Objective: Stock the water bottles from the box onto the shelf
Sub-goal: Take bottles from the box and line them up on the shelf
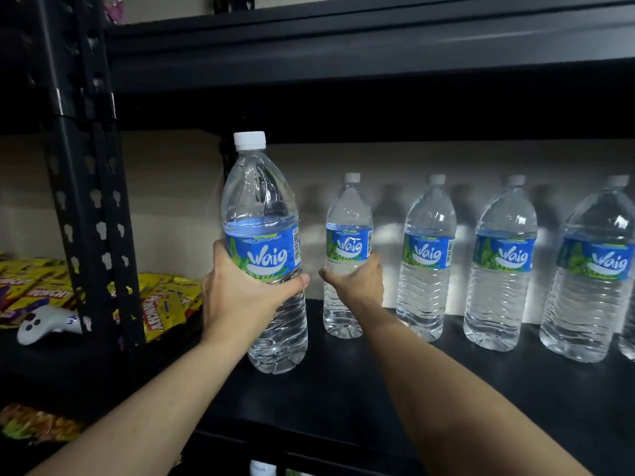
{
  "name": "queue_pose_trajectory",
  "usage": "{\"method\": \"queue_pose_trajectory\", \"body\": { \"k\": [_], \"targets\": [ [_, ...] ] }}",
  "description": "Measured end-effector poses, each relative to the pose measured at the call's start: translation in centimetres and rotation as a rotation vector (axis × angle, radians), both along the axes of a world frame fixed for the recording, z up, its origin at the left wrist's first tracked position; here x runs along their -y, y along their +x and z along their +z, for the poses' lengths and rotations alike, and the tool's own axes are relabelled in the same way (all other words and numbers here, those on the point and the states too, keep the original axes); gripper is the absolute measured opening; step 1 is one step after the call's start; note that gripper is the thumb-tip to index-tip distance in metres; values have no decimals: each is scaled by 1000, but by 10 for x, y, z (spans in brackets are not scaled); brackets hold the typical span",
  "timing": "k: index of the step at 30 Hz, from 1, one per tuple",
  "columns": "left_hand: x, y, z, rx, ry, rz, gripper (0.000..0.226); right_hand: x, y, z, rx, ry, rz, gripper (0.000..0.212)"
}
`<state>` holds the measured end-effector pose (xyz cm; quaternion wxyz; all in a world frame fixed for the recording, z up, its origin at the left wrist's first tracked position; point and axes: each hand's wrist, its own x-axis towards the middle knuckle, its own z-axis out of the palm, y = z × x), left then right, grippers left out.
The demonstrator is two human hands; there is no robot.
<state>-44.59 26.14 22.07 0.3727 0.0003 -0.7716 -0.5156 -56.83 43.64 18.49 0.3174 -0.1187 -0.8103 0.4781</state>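
Note:
My left hand (240,293) grips a large clear water bottle (263,207) with a blue and green label and a white cap, held upright near the front left of the black shelf (343,383). My right hand (357,281) is wrapped around the middle of a second bottle (348,218), which stands further back on the shelf. Three more bottles of the same kind (427,255) (501,262) (591,273) stand in a row to its right along the back wall. The box is out of view.
A black perforated upright post (86,201) stands left of the bottles. Beyond it lie yellow snack packets (165,304) and a white game controller (44,324). An upper shelf (343,56) hangs low over the bottles. Another bottle edge shows at the far right (628,341).

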Motion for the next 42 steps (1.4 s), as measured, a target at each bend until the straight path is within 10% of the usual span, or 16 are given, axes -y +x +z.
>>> {"method": "queue_pose_trajectory", "body": {
  "k": [13, 19, 27, 42],
  "targets": [
    [5, -7, -10, -4, -37, 12, 89, -11, -4, 0, 10, -35, 83, 84],
    [3, -10, -10, 27, -47, 9, 90, -12, 11, 3, 142, -26, 155, 120],
    [-10, -19, -7, 44, -8, 13, 84, -1, 90, -41, 327, 462, 198, 57],
    [-16, -111, 0, 26, -40, -4, 87, -16, 82, -84, 419, 813, 256, 51]
  ]
}}
